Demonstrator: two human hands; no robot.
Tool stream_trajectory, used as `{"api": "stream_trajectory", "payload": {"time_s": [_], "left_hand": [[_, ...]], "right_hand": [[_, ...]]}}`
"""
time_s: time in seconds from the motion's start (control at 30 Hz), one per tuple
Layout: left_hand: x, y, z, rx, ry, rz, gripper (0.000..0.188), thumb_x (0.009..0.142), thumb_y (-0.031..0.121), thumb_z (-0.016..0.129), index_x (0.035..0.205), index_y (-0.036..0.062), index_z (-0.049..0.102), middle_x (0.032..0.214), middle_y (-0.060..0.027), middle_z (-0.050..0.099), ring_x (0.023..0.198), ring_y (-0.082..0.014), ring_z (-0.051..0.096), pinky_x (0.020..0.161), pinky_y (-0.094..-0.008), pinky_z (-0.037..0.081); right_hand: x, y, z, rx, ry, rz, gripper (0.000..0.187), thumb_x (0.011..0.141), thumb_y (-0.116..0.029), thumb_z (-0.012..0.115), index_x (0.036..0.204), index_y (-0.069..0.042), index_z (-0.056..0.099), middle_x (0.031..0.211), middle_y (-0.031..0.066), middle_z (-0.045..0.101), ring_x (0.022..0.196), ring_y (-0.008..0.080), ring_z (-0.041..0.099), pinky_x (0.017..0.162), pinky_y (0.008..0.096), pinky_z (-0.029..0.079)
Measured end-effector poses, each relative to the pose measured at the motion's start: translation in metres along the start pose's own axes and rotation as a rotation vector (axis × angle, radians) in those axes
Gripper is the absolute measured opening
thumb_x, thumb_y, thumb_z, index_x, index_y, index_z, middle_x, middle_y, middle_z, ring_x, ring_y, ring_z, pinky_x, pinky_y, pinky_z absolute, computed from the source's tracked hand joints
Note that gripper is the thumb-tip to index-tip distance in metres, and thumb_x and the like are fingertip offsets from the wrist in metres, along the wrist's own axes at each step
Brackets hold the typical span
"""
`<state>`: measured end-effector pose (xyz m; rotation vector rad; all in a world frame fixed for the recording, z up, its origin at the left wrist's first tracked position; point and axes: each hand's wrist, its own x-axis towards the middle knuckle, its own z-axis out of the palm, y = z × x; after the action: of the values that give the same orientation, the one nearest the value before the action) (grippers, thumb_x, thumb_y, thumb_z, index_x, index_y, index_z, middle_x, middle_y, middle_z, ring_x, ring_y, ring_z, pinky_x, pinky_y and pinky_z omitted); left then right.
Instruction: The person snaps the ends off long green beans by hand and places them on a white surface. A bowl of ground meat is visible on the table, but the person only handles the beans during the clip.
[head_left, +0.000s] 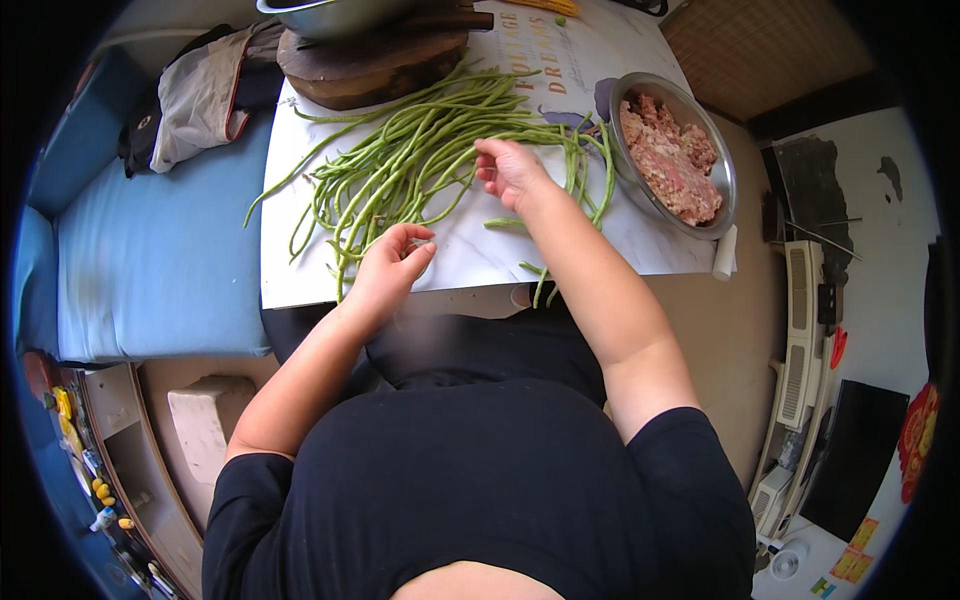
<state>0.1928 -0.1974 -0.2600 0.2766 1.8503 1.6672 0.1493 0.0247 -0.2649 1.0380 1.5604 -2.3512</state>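
Note:
A loose heap of long green beans (pixel 400 165) spreads over the white marble-patterned table (pixel 285 265). My right hand (pixel 510 175) is over the heap's right side, fingers curled in, with a bean running up to its fingertips. Close to the table's front edge, my left hand (pixel 392 262) has its fingers bent toward the thumb, next to the near ends of the beans; whatever may be between the fingertips is too small to make out. A few beans lie apart to the right of my right forearm, some hanging over the front edge.
A metal bowl of minced meat (pixel 672 165) stands at the table's right, beside a white handle (pixel 725 253). At the back is a round wooden chopping board (pixel 370 75) with a metal basin (pixel 340 18) on it. A blue sofa (pixel 160 250) holding clothes flanks the table on the left.

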Motion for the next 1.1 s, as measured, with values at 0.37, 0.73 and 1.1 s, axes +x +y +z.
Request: {"api": "stream_trajectory", "payload": {"time_s": [0.37,0.73,1.1], "left_hand": [[0.010,-0.010,-0.016,0.000,0.106,0.060,0.015,0.084,0.015,0.055,0.089,0.0018,0.056,0.067,0.0036,0.049,0.059,-0.0041,0.041,0.052,-0.0188,0.034],[-0.001,0.041,-0.037,-0.865,-0.274,-0.163,0.026,0.090,0.022,0.040,0.099,0.0028,0.054,0.080,-0.0032,0.056,0.067,-0.0088,0.050,0.050,-0.0188,0.036],[-0.022,0.050,-0.030,-0.440,-0.607,-0.145,0.021,0.086,0.014,0.051,0.100,-0.0001,0.059,0.073,-0.0020,0.060,0.054,-0.0025,0.047,0.043,-0.0142,0.031]], "right_hand": [[-0.107,-0.102,0.023,0.008,-0.097,-1.110,0.014,0.092,-0.016,0.037,0.095,-0.002,0.041,0.079,0.0178,0.059,0.054,0.0199,0.058,0.046,0.0277,0.048],[-0.119,-0.103,0.000,0.480,-0.395,-0.568,0.016,0.090,-0.018,0.041,0.084,-0.007,0.050,0.081,0.0108,0.060,0.059,0.0170,0.051,0.052,0.0286,0.041],[-0.109,-0.077,-0.022,0.436,-0.176,-0.491,0.013,0.088,-0.017,0.043,0.082,-0.007,0.050,0.081,0.0111,0.059,0.058,0.0171,0.051,0.051,0.0285,0.042]]}}
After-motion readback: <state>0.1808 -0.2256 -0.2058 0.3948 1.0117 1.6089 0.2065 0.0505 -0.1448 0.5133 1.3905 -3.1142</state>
